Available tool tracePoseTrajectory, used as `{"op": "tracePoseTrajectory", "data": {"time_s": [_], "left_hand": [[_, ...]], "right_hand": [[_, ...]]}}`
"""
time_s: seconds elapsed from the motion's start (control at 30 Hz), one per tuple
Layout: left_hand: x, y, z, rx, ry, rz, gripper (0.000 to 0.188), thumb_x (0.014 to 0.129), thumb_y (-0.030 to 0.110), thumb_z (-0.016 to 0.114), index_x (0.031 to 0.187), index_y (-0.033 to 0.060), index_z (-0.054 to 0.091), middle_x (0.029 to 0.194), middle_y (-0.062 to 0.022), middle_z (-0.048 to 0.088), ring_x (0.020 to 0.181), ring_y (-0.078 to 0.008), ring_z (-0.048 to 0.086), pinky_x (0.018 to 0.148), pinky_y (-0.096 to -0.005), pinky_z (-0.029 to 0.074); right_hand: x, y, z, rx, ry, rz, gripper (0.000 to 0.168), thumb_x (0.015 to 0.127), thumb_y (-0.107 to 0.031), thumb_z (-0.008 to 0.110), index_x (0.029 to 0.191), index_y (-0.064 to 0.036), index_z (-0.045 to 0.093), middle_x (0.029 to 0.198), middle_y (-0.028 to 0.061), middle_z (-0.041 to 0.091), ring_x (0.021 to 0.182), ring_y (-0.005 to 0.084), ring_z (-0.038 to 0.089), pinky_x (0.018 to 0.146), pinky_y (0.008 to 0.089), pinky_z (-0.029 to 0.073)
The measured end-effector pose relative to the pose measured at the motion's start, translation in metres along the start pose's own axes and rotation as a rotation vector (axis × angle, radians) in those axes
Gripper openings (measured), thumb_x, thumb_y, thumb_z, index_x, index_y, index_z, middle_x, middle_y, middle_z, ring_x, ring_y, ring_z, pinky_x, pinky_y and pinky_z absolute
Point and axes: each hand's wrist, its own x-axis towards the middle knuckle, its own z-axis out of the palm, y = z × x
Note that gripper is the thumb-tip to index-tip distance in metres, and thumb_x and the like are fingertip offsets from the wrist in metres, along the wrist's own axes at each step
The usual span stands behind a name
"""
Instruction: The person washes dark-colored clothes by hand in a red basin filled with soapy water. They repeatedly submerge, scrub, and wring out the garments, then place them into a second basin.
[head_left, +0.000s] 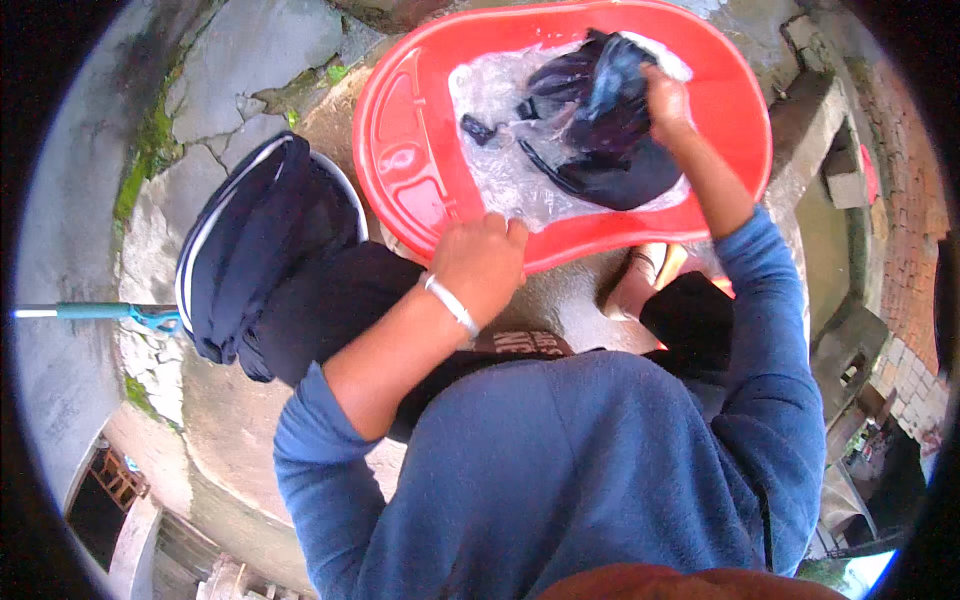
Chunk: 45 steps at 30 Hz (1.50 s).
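A red plastic tub (731, 97) holds sudsy water (495, 176) and a soaked dark garment (611, 127). My right hand (667, 101) grips a bunched fold of that garment at the tub's right side, with the rest of the cloth lying in the water. On the near rim rests my left hand (484, 255), its fingers curled over the edge and a pale bangle at the wrist. Whether anything is under the left fingers cannot be seen. Left of the tub, a white-rimmed container (358, 196) has dark clothes (262, 247) heaped over it.
Cracked, wet stone paving (255, 52) with moss surrounds the tub. A teal-handled tool (94, 310) lies at the far left, near the dark clothes. Concrete edging (806, 131) runs along the right. My sandalled foot (634, 289) is just below the tub.
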Motion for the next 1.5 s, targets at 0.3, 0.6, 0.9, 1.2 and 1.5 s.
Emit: {"op": "tracePoseTrajectory", "data": {"time_s": [0.3, 0.6, 0.9, 1.2, 1.5], "left_hand": [[0.027, 0.001, -0.002, 0.002, -0.003, 0.002, 0.045, 0.078, 0.032, 0.068, 0.107, 0.0005, 0.056, 0.098, -0.0207, 0.061, 0.091, -0.0363, 0.062, 0.078, -0.0448, 0.050], [0.039, 0.011, 0.003, 0.018, -0.019, 0.038, 0.044, 0.077, 0.032, 0.068, 0.107, 0.0015, 0.058, 0.100, -0.0200, 0.061, 0.092, -0.0354, 0.062, 0.078, -0.0438, 0.050], [0.050, 0.020, 0.010, 0.037, 0.011, 0.063, 0.041, 0.077, 0.032, 0.068, 0.103, 0.0024, 0.057, 0.096, -0.0186, 0.061, 0.089, -0.0353, 0.062, 0.075, -0.0443, 0.050], [0.051, 0.027, 0.015, 0.099, 0.063, 0.094, 0.044, 0.075, 0.031, 0.070, 0.104, 0.0023, 0.055, 0.094, -0.0170, 0.060, 0.085, -0.0324, 0.062, 0.071, -0.0426, 0.050], [0.037, 0.026, 0.012, 0.110, -0.059, 0.059, 0.055, 0.073, 0.033, 0.071, 0.116, 0.0032, 0.055, 0.094, -0.0136, 0.060, 0.086, -0.0285, 0.060, 0.074, -0.0397, 0.048]], "right_hand": [[-0.057, -0.195, -0.144, 0.273, 0.296, -0.358, 0.030, 0.084, -0.026, 0.062, 0.100, 0.000, 0.063, 0.099, 0.0103, 0.066, 0.089, 0.0230, 0.063, 0.084, 0.0348, 0.049], [-0.098, -0.237, -0.100, -0.529, 0.475, -0.664, 0.051, 0.085, -0.045, 0.052, 0.105, 0.001, 0.063, 0.100, 0.0187, 0.064, 0.091, 0.0298, 0.061, 0.087, 0.0402, 0.044], [-0.079, -0.040, -0.011, -0.713, 0.054, -0.703, 0.046, 0.087, -0.041, 0.054, 0.095, 0.004, 0.061, 0.091, 0.0296, 0.061, 0.089, 0.0446, 0.059, 0.077, 0.0474, 0.047], [-0.136, 0.107, 0.093, -0.379, -0.506, -0.382, 0.039, 0.079, -0.025, 0.067, 0.114, -0.008, 0.061, 0.106, 0.0237, 0.056, 0.102, 0.0391, 0.055, 0.087, 0.0434, 0.046], [0.056, 0.113, -0.059, -0.843, 0.459, -0.405, 0.046, 0.078, -0.024, 0.066, 0.116, -0.002, 0.055, 0.109, 0.0242, 0.054, 0.104, 0.0386, 0.054, 0.088, 0.0446, 0.045]]}}
